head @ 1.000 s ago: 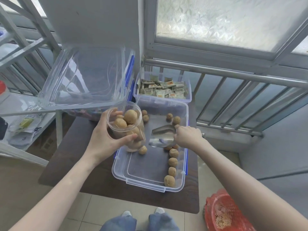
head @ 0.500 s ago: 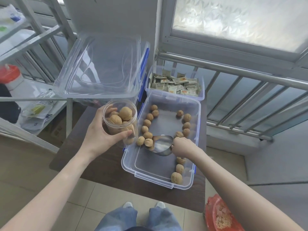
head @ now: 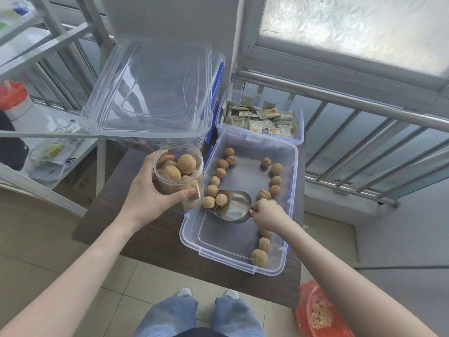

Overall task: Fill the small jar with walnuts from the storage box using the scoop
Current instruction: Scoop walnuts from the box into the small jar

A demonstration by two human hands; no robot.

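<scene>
My left hand (head: 150, 193) grips a small clear jar (head: 180, 175), open at the top and holding several walnuts, just left of the storage box. The clear storage box (head: 233, 260) with blue latches lies on a dark table (head: 150, 242). Several walnuts (head: 220, 172) line its left and right sides. My right hand (head: 266, 212) holds the handle of a metal scoop (head: 234, 206) inside the box. The scoop's mouth points left and touches two walnuts (head: 215, 200) near the left wall.
A second clear box of small packets (head: 261, 121) stands behind the storage box. A large clear lid (head: 150, 91) leans at the back left. A metal shelf frame (head: 48, 135) stands to the left, a railing (head: 364, 103) to the right. A red bag (head: 318, 312) lies on the floor.
The scoop has dropped lower in the box and slid left up against the walnuts by the left wall. The jar has stayed in my left hand.
</scene>
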